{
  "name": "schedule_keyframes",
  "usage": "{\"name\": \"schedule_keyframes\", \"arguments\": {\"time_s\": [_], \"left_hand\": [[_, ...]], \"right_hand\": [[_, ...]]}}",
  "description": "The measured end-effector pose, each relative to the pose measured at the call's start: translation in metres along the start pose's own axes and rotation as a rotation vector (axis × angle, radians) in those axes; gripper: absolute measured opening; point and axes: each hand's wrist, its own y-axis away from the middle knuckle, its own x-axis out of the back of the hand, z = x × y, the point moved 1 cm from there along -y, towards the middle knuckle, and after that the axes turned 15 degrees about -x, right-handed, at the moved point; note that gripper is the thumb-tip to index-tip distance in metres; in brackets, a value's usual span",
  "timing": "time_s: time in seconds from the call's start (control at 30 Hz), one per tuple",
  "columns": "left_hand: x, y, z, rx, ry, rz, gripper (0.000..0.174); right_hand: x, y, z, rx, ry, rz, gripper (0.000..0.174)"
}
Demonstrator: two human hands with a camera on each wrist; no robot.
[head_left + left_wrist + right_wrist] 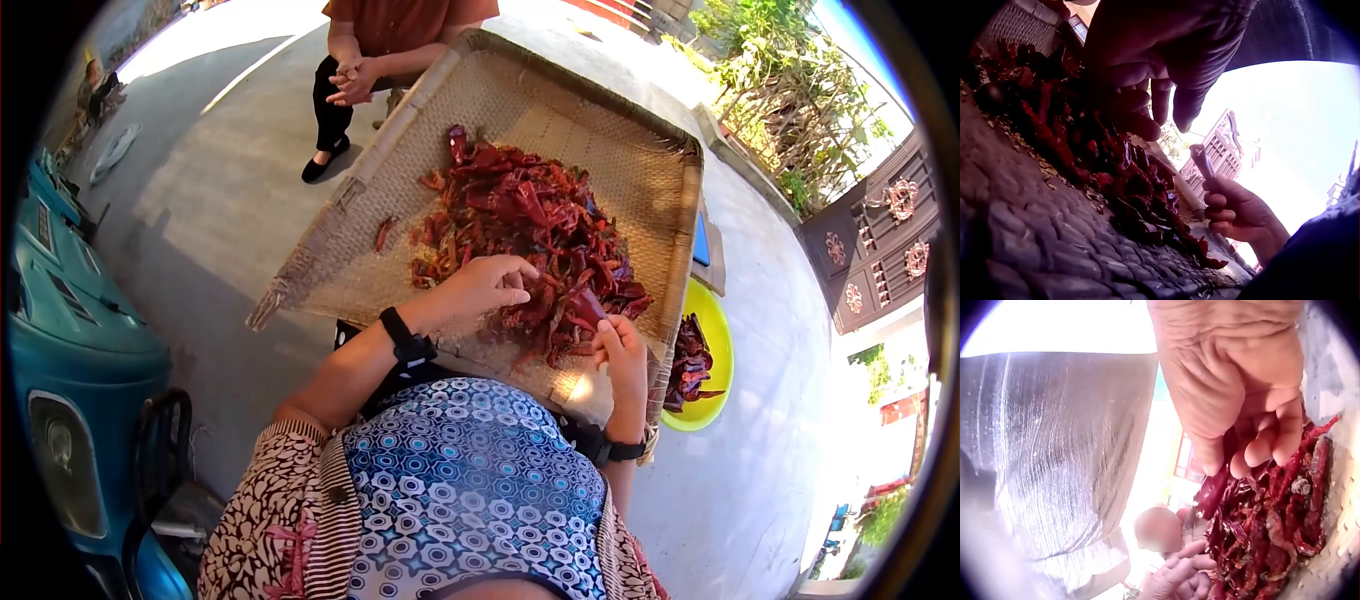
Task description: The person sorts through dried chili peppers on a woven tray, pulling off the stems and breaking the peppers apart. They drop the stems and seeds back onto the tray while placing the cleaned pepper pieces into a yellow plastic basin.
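Note:
In the head view, my right hand (622, 348) pinches a dark red dried chili pepper (585, 306) between thumb and fingers, at the near right of the pile. The right wrist view shows the same chili (1211, 492) pointing down from the fingertips. My left hand (484, 286) hovers by the pile's near edge, fingers loosely bent, with nothing visible between them; its thumb stands apart from the fingers in the left wrist view. Beneath both hands, dried red chilies (530, 205) lie heaped on a large woven tray (370, 225).
A yellow-green basin (722, 350) holding more dried chilies stands right of the tray. Beyond the tray's far left side sits another person (395, 40) with hands together. A teal vehicle (85, 340) stands at the left. One loose chili (384, 233) lies apart from the heap.

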Motion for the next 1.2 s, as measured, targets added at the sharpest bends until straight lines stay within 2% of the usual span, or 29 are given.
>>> {"name": "schedule_keyframes", "arguments": {"time_s": [0.1, 0.13, 0.2, 0.3, 0.33, 0.43, 0.53, 0.67, 0.77, 0.87, 1.03, 1.13, 1.17, 1.2], "left_hand": [[0.000, -0.012, -0.004, -0.075, -0.228, 0.014, 0.039], [-0.001, -0.016, -0.009, -0.109, -0.308, 0.015, 0.039], [-0.009, -0.026, -0.027, -0.171, -0.415, 0.041, 0.038], [-0.014, -0.036, -0.040, -0.179, -0.585, 0.017, 0.033], [-0.013, -0.037, -0.039, -0.165, -0.588, 0.007, 0.030], [-0.011, -0.036, -0.033, -0.184, -0.606, -0.019, 0.022], [-0.013, -0.032, -0.022, -0.203, -0.588, 0.023, 0.014], [-0.018, -0.028, -0.023, -0.246, -0.497, 0.156, 0.009], [-0.011, -0.025, -0.011, 0.087, -0.089, 0.079, 0.016], [-0.020, -0.022, -0.011, 0.119, 0.145, 0.142, 0.020], [-0.029, -0.021, -0.016, 0.153, 0.184, 0.096, 0.021], [-0.031, -0.019, -0.021, 0.133, 0.148, 0.059, 0.020], [-0.032, -0.019, -0.021, 0.126, 0.139, 0.037, 0.020], [-0.033, -0.018, -0.018, 0.120, 0.124, 0.044, 0.020]], "right_hand": [[0.028, 0.003, 0.001, 0.129, -0.423, 0.195, 0.023], [0.038, 0.001, 0.005, 0.105, -0.806, 0.125, 0.024], [0.043, -0.003, 0.009, 0.241, -1.033, 0.027, 0.026], [0.020, 0.000, -0.008, 0.135, -0.440, 0.304, 0.033], [0.023, -0.010, -0.002, 0.113, -0.244, 0.243, 0.034], [0.001, -0.025, -0.013, 0.108, 0.170, 0.358, 0.040], [-0.005, -0.049, -0.012, 0.327, 0.724, 0.614, 0.039], [-0.004, -0.058, -0.011, 0.285, 0.843, 0.658, 0.029], [-0.004, -0.046, -0.016, 0.084, 0.335, 0.490, 0.023], [0.002, -0.035, -0.006, 0.152, 0.067, 0.354, 0.022], [0.031, -0.014, -0.003, 0.052, -0.205, 0.284, 0.022], [0.050, -0.008, -0.001, 0.149, -0.965, 0.244, 0.028], [0.050, -0.007, -0.002, 0.139, -0.979, 0.232, 0.033], [0.048, -0.009, 0.001, 0.099, -0.826, 0.203, 0.033]]}}
